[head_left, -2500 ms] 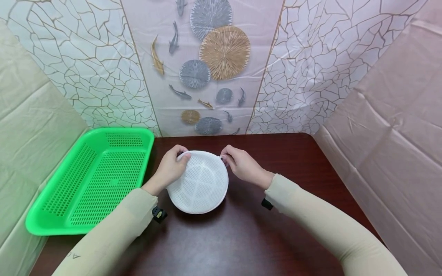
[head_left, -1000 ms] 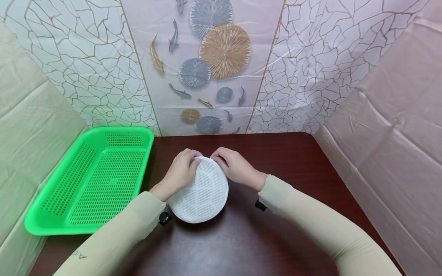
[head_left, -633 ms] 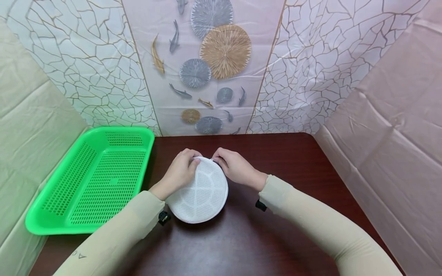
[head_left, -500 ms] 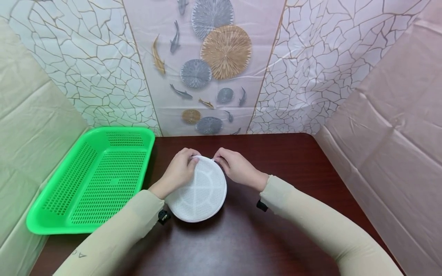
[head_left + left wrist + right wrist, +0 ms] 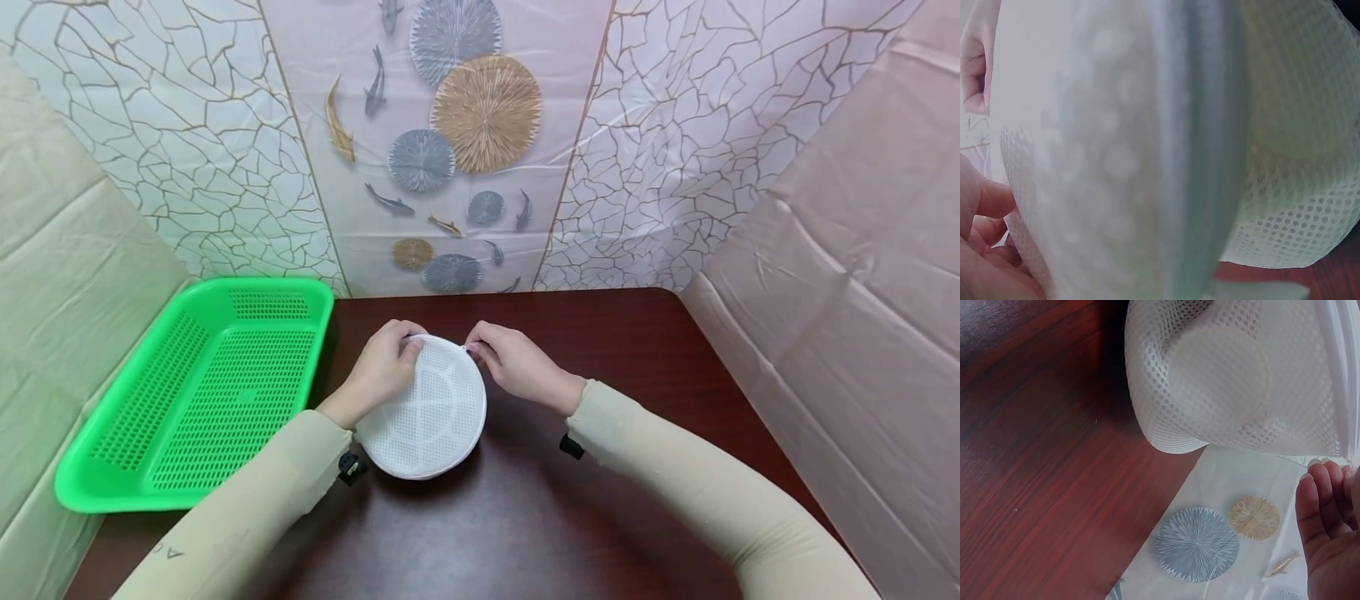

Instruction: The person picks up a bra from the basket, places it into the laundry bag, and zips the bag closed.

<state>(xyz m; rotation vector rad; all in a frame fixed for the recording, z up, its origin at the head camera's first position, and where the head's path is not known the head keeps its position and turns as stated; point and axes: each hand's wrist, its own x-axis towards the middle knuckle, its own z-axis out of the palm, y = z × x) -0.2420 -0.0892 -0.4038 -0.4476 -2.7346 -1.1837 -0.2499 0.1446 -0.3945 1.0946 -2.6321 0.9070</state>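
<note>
Head view: what is largest?

Patterned pale backdrop sheet (image 5: pixel 525 50), gold crack lines, fish and round motifs, standing behind the bench. Plain beige fabric (image 5: pixel 832 250) at both sides.

And the bench?

Dark red-brown wood-grain bench (image 5: pixel 480 542), glossy. Rectangular green perforated plastic basket (image 5: pixel 232 375) at its left, tilted in outline by the viewpoint.

Location of the mesh item?

Round white mesh bag (image 5: pixel 423 408), right of the basket, apart from it, between the two hands. Whether its underside touches the bench: cannot tell. Right wrist view shows it bulging, with a ribbed white edge band (image 5: pixel 1342 375).

Arms?

Long beige sleeves (image 5: pixel 697 467) on both.

State of hands?

Left hand (image 5: pixel 382 362) grasping the bag's upper left rim, thumb on the near face. Right hand (image 5: pixel 517 358) pinching at the upper right rim, fingers curled.

Smallest items?

Black wrist-worn pieces (image 5: pixel 351 468) below both cuffs; small white tab (image 5: pixel 464 347) beside the right fingertips, detail too small to read.
</note>
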